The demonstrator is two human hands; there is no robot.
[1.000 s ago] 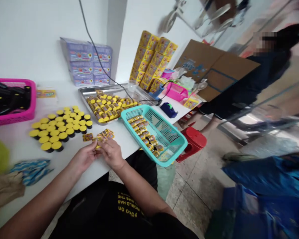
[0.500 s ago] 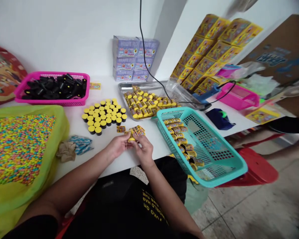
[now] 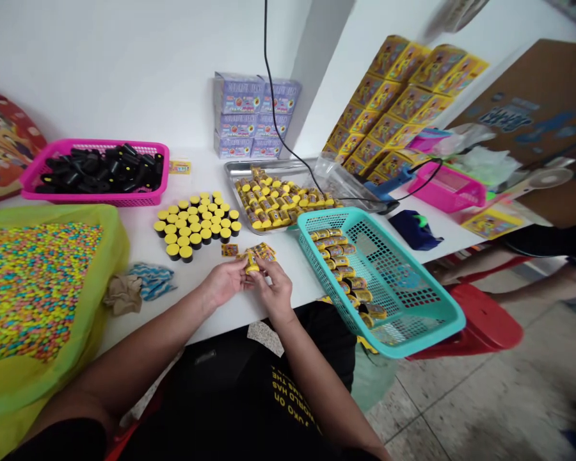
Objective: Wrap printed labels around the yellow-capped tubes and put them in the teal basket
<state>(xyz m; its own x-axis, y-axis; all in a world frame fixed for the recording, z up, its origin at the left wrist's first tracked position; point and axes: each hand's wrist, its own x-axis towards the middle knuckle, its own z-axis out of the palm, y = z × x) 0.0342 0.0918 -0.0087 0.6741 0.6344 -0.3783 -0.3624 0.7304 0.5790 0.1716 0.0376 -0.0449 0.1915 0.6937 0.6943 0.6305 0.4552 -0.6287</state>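
Yellow wrapped tub [image 3: 251, 261], raised over the bench [image 3: 298, 274] beside loose labels [image 3: 264, 250]. My left hand [image 3: 226, 282] and right hand [image 3: 277, 289] have fingers closed on it from opposite sides, probably for steadiness. Teal basket [image 3: 393, 351]: similar tubs [image 3: 335, 243], lying along one side. Metal tray [image 3: 237, 169]: more, heaped. Pink basket [image 3: 100, 199]: black pieces [image 3: 118, 171].

container [image 3: 251, 262] partly hidden by hands [image 3: 277, 291]; yellow bin [image 3: 117, 237] cut off by left edge, cardboard box [image 3: 532, 83] by right.
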